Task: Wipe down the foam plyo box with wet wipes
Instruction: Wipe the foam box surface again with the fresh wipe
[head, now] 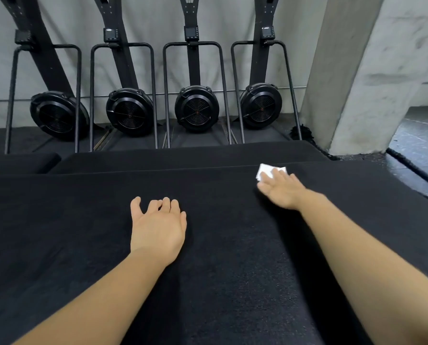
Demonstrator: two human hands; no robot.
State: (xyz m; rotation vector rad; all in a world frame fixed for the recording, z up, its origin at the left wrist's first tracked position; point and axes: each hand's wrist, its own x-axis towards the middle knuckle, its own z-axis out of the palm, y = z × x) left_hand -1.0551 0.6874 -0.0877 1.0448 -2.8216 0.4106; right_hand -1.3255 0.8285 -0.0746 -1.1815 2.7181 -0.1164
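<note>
1. Step in hand: wiping the top face of the foam plyo box (223, 265), which lies under both hands.
2. Right hand (281, 191): fingers extended, pressing the white wet wipe (265, 170) flat near the box's far edge. The wipe shows just beyond the fingertips.
3. Left hand (158, 227): rests palm-down on the box, nearer the body and left of the right hand. Fingers are loosely bent and hold nothing.
4. Next move, as judged: draw the wipe toward the body in overlapping passes, keeping flat pressure so it does not bunch.
5. Coverage so far cannot be read from the dark surface.
</note>
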